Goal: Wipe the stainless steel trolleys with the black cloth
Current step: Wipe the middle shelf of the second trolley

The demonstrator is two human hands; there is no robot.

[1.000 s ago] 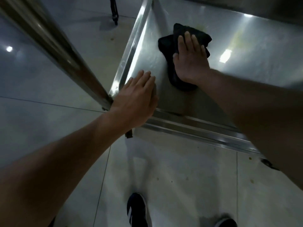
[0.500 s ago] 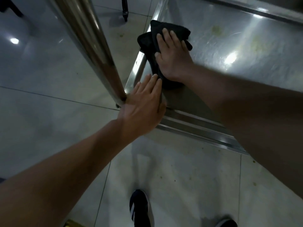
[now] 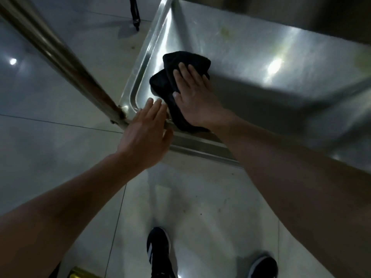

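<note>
Right hand (image 3: 195,97) flat, fingers straight, pressing black cloth (image 3: 178,85) on trolley shelf (image 3: 261,57), now back inside the near-left corner after riding the shelf's left rim. Left hand (image 3: 145,135) relaxed, still bracing the corner by the post (image 3: 60,57). Corner pass likely done.

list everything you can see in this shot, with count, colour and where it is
trolley shelf: one, stainless steel with yellowish stains, upper right
trolley post: one, steel, slanting from upper left to the shelf's near corner
black cloth: one, black, bunched on the shelf near that corner
floor: pale glossy tiles, left and bottom
dark stand leg: one, black, top centre on the floor
shoes: two, dark with white stripes, bottom
left hand: one, fingers straight, resting on the shelf's near rim
right hand: one, flat, pressing on the black cloth
</note>
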